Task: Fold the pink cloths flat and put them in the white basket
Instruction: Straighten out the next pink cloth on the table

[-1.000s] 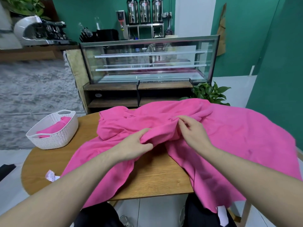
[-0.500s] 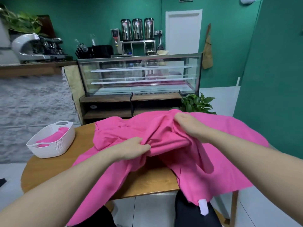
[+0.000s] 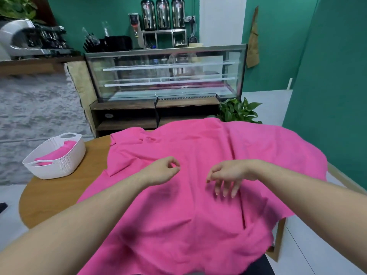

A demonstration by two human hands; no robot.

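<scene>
Head view: one large pink cloth lay spread across the middle and lower frame, covering most of the round table and hanging off its near and right edges. A small fold remained at its left edge and slight bunching at upper centre. The left hand hovered over the cloth at centre frame, fingers loosely curled, thumb and forefinger near together, holding nothing. The right hand hovered just right of it, fingers relaxed and pointing down, also holding nothing; whether the fingertips touched the fabric could not be told.

The basket stood at the left of the frame on the table's edge, well apart from the spread cloth. One folded pink cloth lay inside it.

Assessment: the step in hand appeared to be laying the cloth flat, with no fold yet made. The next move would call for gripping two corners or one edge and bringing it over evenly.

Count: two hands, two pink cloths, one basket, one table.
</scene>
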